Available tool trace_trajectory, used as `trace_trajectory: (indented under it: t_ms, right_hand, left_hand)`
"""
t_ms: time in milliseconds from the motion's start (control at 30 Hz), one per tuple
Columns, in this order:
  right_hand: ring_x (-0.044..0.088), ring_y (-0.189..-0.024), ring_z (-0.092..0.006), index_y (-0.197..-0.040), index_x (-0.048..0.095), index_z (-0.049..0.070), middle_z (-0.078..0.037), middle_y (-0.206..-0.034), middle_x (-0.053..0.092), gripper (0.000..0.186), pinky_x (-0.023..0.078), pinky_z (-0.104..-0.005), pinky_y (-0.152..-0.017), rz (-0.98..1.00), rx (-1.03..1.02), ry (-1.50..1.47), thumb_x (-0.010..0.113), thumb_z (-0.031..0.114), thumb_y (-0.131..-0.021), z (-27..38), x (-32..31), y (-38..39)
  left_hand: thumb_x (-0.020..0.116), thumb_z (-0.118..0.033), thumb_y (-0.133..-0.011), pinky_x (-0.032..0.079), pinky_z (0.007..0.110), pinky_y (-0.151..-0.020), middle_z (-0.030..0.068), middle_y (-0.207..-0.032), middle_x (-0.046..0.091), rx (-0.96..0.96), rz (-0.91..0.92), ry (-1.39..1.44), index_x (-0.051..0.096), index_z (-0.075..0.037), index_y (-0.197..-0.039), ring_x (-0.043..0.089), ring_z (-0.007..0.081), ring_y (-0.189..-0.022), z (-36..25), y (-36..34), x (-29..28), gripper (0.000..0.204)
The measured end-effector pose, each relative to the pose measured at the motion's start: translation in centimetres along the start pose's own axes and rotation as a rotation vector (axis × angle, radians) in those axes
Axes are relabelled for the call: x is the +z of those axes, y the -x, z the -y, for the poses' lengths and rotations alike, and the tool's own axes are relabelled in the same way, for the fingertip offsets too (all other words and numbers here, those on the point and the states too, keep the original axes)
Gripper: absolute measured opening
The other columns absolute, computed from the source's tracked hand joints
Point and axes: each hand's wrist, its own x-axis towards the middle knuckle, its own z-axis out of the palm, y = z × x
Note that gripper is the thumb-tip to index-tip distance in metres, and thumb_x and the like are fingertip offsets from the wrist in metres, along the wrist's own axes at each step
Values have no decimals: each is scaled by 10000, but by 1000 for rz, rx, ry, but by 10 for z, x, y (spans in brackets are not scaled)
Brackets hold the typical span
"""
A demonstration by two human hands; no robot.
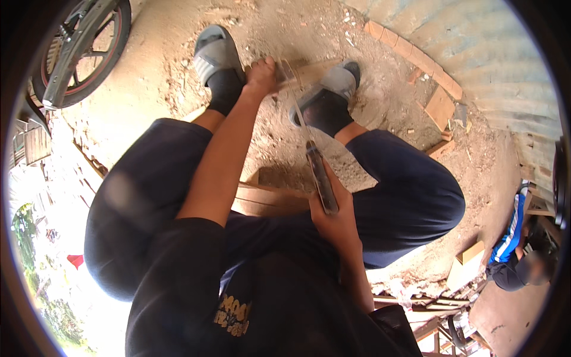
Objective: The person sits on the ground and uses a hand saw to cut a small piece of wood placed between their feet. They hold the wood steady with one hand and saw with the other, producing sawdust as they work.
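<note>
My right hand (336, 214) is wrapped round the dark handle of a thin-bladed tool (322, 178). Its narrow, pale blade points away from me, toward a small wooden piece (286, 71) between my feet. Whether the tip touches the wood is hard to tell because of blur. My left arm reaches forward past my knee, and my left hand (260, 74) is closed at the near-left end of that piece. The wood runs to the right, close to my right sandal (338, 83). My left sandal (215, 56) rests on the dirt just left of my left hand.
Below me is a wooden board (270, 200). A motorcycle wheel (110, 53) stands at the far left. Bricks (410, 56) line a corrugated metal wall (488, 65) on the right, with wood scraps (440, 108) nearby. Another person (511, 262) is at the lower right.
</note>
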Motion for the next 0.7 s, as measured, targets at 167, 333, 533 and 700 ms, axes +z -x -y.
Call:
trace_trajectory:
  t_ms: [167,333,533,700]
  right_hand:
    - [642,-1036,-225,-1352,444,-59,-217,-1147,634,541,458,-276,-891,-7,-84,87,497,-42,-814,2,-13,32]
    - [674,-778,-378,-1414,359,-8,-245,-870,643,649,508,-360,-670,-1,-89,24,526,-49,-788,-16,4,-13]
    - [653,-798,-350,-1383,401,-20,-241,-927,638,605,503,-371,-729,-20,-134,69,547,-13,-796,-9,-10,33]
    - [631,-1009,-267,-1354,429,-58,-259,-1125,613,563,471,-318,-862,7,-36,59,522,-30,-799,-13,7,-3]
  left_hand:
    - [887,-321,-551,455,464,-925,165,-1152,571,-17,39,-10,423,-35,-1171,563,328,-1102,2,1,-7,825]
    - [862,-310,-579,436,480,-950,180,-1186,548,23,61,12,415,-24,-1164,545,333,-1129,2,-3,-7,789]
    - [840,-276,-591,445,484,-944,189,-1192,540,4,60,0,412,-16,-1153,552,337,-1121,3,-1,-9,752]
    - [828,-282,-608,444,484,-945,190,-1179,546,34,72,15,411,-11,-1157,554,341,-1119,5,1,-10,741]
